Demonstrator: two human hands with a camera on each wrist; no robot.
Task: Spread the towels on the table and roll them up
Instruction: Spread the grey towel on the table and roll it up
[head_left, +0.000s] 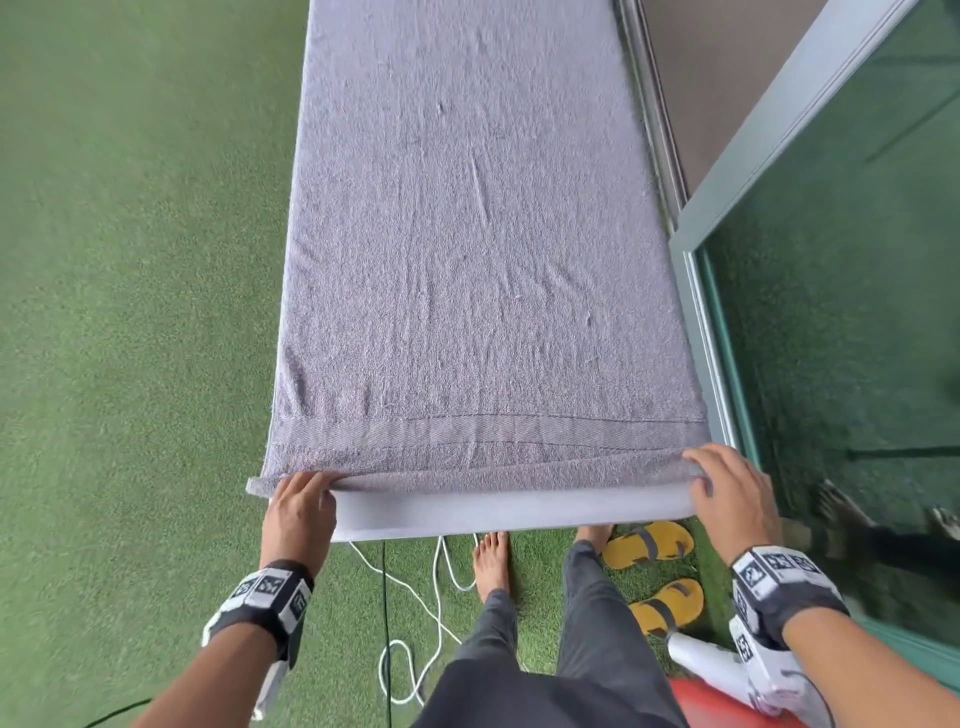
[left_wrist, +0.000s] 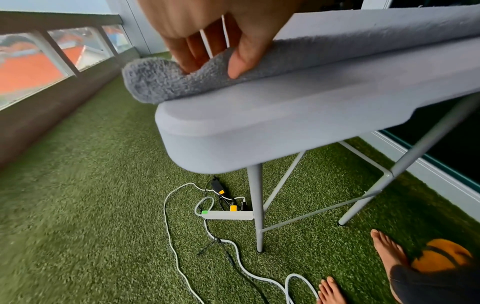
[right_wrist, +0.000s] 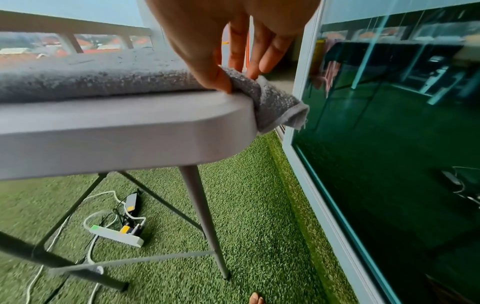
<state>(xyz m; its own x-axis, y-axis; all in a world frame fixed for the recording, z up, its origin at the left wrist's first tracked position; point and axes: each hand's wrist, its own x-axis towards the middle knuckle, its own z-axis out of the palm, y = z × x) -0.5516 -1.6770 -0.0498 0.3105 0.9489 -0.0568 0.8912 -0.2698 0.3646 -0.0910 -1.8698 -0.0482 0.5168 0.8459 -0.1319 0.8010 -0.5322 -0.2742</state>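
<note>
A long grey towel (head_left: 467, 234) lies spread flat along the white folding table (head_left: 509, 512), covering nearly its whole top. Its near hem is turned over into a first small fold (head_left: 493, 475) across the table's width. My left hand (head_left: 301, 499) pinches the near-left corner of that fold, thumb under and fingers on top; the left wrist view shows the towel (left_wrist: 166, 82) curled over the fingers of my left hand (left_wrist: 215, 61). My right hand (head_left: 727, 488) pinches the near-right corner, where the towel (right_wrist: 272, 102) hangs off the table corner below my right hand (right_wrist: 233, 67).
Green artificial turf (head_left: 130, 312) surrounds the table. A glass door with a grey frame (head_left: 831, 260) stands close on the right. Under the table lie a power strip (left_wrist: 228, 215) and white cables (head_left: 436, 597). Yellow sandals (head_left: 654, 571) sit by my bare feet.
</note>
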